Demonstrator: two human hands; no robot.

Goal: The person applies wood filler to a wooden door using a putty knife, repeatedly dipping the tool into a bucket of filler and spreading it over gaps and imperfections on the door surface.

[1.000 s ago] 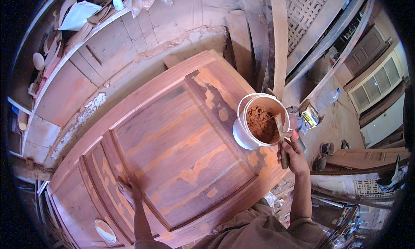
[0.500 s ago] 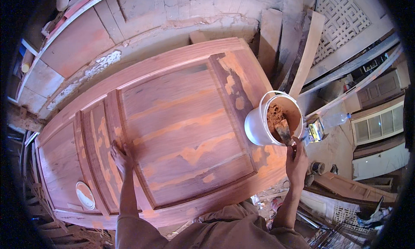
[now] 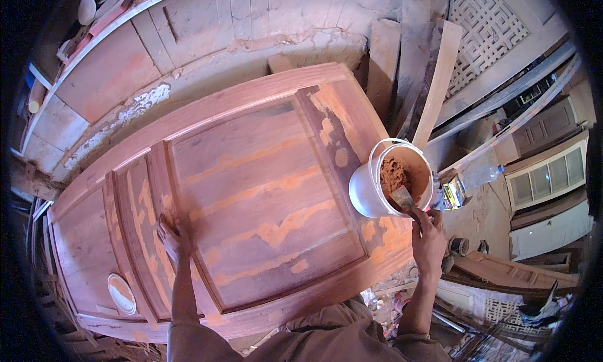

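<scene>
A wide wooden door (image 3: 242,133) with recessed panels lies flat before me, patched with orange filler in streaks. On a dividing rail left of its large panel rests my left hand (image 3: 174,237), fingers spread and holding nothing. My right hand (image 3: 428,239) grips a putty knife (image 3: 401,197) by its handle; the handle is mostly hidden by my fingers. The blade dips into brown-orange filler (image 3: 394,172) inside a white bucket (image 3: 364,189), which stands at the door's right end with its wire handle raised.
A white round lid (image 3: 122,293) smeared with filler lies on the door's left part. Beyond the right end are a clear plastic bottle (image 3: 482,175) and a yellow-black box (image 3: 453,193). Boards (image 3: 438,79) lean against the back wall. Clutter covers the floor at right.
My right hand has moved slightly up, and the putty knife's blade sits further into the filler, with less of it showing. My left hand stays on the same rail. The view has shifted a little.
</scene>
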